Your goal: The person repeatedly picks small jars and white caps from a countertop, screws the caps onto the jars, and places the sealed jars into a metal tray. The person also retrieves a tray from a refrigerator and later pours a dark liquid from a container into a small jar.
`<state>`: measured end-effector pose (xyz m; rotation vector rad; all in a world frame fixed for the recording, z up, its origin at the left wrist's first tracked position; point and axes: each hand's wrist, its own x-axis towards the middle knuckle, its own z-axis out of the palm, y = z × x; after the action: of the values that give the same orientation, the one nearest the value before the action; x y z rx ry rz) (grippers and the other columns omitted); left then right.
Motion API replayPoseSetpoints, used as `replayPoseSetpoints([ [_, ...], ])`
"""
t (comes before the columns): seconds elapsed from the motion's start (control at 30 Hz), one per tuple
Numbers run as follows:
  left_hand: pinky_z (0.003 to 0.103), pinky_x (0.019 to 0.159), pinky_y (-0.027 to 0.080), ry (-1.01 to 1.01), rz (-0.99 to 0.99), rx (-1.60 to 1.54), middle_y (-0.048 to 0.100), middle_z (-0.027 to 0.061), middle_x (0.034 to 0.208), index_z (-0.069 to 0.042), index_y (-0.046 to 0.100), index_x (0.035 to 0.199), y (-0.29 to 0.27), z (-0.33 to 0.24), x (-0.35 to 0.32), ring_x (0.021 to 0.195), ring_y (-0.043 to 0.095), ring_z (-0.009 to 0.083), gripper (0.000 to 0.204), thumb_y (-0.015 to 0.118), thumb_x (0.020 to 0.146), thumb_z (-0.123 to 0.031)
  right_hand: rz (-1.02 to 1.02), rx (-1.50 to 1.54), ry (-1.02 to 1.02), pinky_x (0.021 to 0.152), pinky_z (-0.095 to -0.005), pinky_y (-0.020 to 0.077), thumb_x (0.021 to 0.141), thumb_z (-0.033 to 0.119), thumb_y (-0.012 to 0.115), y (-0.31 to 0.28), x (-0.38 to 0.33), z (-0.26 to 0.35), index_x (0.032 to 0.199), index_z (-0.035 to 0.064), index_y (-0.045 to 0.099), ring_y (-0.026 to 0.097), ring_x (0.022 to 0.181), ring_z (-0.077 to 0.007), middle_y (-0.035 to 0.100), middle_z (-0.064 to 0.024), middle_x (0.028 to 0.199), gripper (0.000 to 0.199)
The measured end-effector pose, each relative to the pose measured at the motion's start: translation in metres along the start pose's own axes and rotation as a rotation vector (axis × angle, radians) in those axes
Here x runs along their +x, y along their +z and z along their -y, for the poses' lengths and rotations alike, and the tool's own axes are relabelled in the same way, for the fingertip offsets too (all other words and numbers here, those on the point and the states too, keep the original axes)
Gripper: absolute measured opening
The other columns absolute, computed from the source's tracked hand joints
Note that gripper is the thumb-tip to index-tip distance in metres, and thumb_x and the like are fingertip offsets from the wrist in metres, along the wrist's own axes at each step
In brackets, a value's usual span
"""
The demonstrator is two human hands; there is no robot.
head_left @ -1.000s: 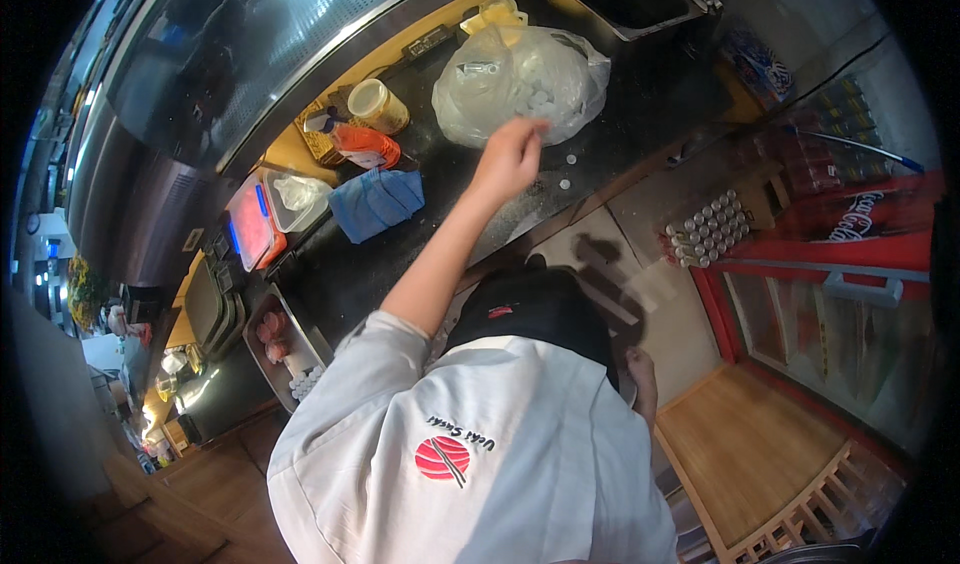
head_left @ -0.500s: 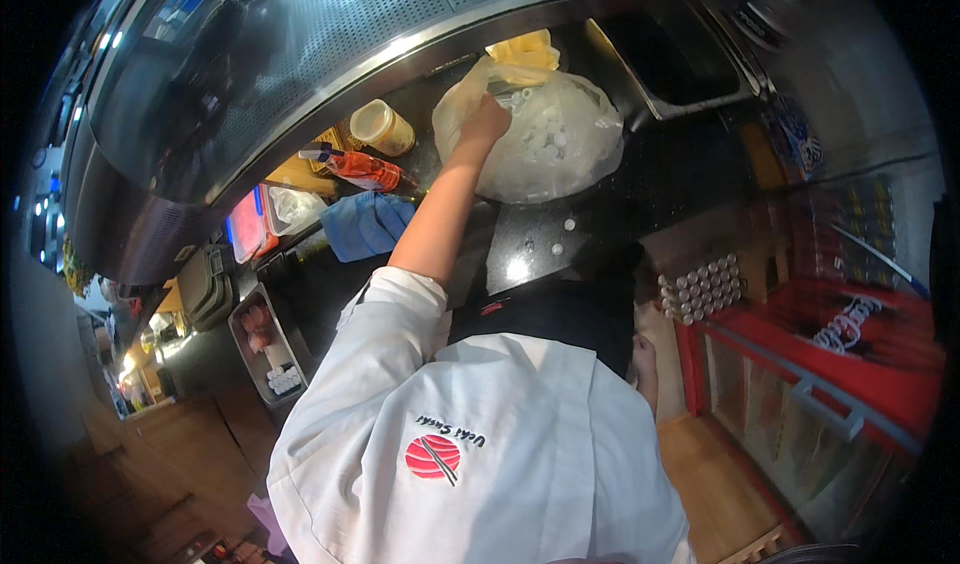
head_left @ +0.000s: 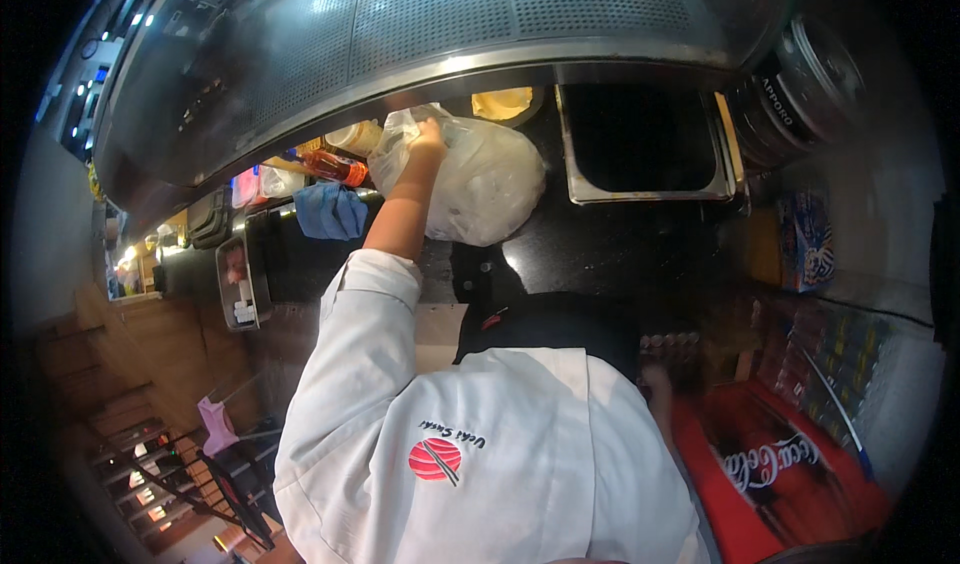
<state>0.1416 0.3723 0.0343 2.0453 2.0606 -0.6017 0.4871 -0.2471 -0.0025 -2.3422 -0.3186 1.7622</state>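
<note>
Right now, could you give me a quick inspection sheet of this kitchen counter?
Surface: dark counter, glossy, under a steel hood.
Job's things: white plastic bag, bulging, on the counter.
Clutter: blue cloth, red-orange bottle, pale cup, steel recessed bin.
Hands: left hand grips the bag's top; right hand not in view.
Cables: nothing seen.
Surroundings: red drinks cooler at right, wooden floor at left.
</note>
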Motion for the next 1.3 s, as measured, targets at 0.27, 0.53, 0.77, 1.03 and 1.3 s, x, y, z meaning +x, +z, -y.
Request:
replayPoseSetpoints([
  [0.27,0.047,0.072,0.058,0.352,-0.547,-0.048,0.065,0.0185,0.092,-0.010,0.070,0.098,0.055,0.026,-0.002,0.084,0.068,0.0364,0.017,0.054,0.093,-0.014,0.367,-0.130,-0.085,0.091,-0.0344,0.0530,0.104,0.025,0.050,-0.123,-0.091,0.188,0.117,0.0028,0.070,0.069,0.100,-0.0215,0.074,-0.0117,0.114,0.033],
  [0.53,0.051,0.076,0.057,0.437,-0.572,-0.207,0.064,0.0170,0.091,-0.007,0.067,0.094,0.052,0.029,-0.013,0.090,0.069,0.0396,0.012,0.059,0.090,-0.016,0.518,-0.259,-0.777,0.084,-0.0301,0.0525,0.106,0.025,0.053,-0.040,-0.153,0.313,0.124,0.0016,0.066,0.067,0.098,-0.0137,0.073,-0.0077,0.106,0.033],
  [0.77,0.052,0.079,0.056,0.534,-0.592,-0.090,0.065,0.0186,0.095,-0.007,0.063,0.100,0.050,0.038,-0.023,0.094,0.068,0.0428,0.015,0.060,0.093,-0.019,0.476,-0.251,-0.964,0.081,-0.0284,0.0531,0.103,0.018,0.056,0.038,-0.169,0.342,0.126,0.0006,0.065,0.067,0.091,-0.0136,0.074,-0.0080,0.098,0.030],
  [1.03,0.054,0.086,0.052,0.440,-0.408,-0.675,0.066,0.0263,0.115,-0.010,0.048,0.122,-0.007,0.034,-0.093,0.103,0.065,0.0487,0.040,0.062,0.098,-0.038,0.300,-0.129,-1.152,0.075,-0.0284,0.0543,0.099,0.014,0.061,0.087,-0.178,0.397,0.120,0.0007,0.069,0.070,0.082,-0.0153,0.075,-0.0094,0.090,0.026],
  [1.3,0.051,0.096,0.049,0.342,-0.276,-0.758,0.060,0.0244,0.130,-0.011,0.047,0.130,0.000,0.029,-0.059,0.118,0.060,0.0447,0.048,0.065,0.096,-0.040,-0.076,-0.094,-1.216,0.076,-0.0293,0.0545,0.097,0.013,0.061,0.106,-0.144,0.479,0.114,0.0043,0.073,0.072,0.083,-0.0171,0.075,-0.0102,0.089,0.023],
])
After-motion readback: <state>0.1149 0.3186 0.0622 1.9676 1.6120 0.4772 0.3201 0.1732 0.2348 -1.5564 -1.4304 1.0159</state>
